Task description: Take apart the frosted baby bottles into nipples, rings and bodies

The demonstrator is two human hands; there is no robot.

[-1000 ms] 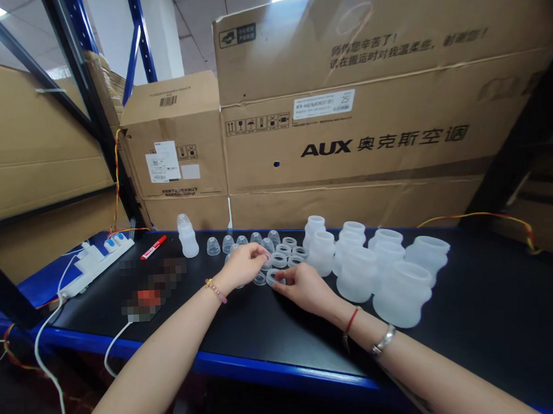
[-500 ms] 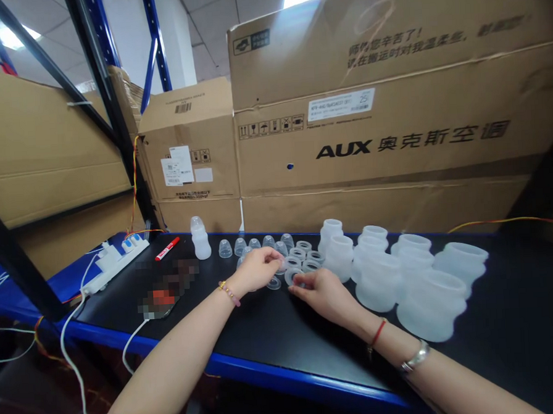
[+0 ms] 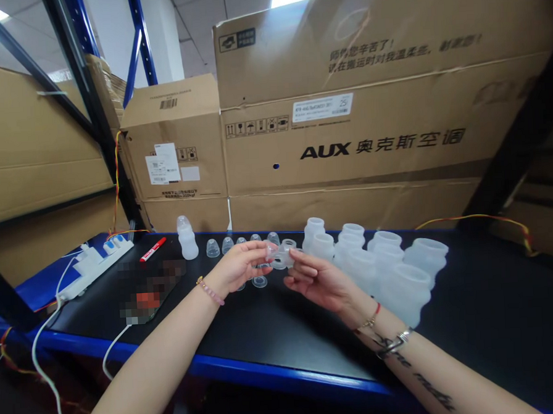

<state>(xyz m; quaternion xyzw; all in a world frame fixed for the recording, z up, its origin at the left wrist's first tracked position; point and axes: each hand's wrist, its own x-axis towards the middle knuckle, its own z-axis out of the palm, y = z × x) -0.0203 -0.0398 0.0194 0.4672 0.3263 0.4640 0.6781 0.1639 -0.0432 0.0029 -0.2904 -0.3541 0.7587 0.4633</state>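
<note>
My left hand [image 3: 239,266] pinches a small clear silicone nipple [image 3: 270,250] above the black table top [image 3: 274,331]. My right hand [image 3: 318,279], palm up, holds a clear plastic ring [image 3: 286,253] right against the nipple. Both hands hover just in front of a row of clear nipples [image 3: 227,244] and rings [image 3: 259,281] lying on the table. Several translucent bottle bodies [image 3: 391,275] stand to the right of my right hand. One assembled small bottle [image 3: 186,237] stands at the left end of the row.
Large cardboard boxes [image 3: 373,103] form a wall behind the table. A white power strip [image 3: 96,261], a red marker [image 3: 152,249] and a blurred phone [image 3: 148,288] with a white cable lie at the left. Blue rack posts [image 3: 89,87] rise at the left; the blue front edge [image 3: 266,371] runs below.
Both hands have lifted off the table: the left with a nipple, the right with a ring taken from the table. The right hand has turned palm up, bringing the two parts together.
</note>
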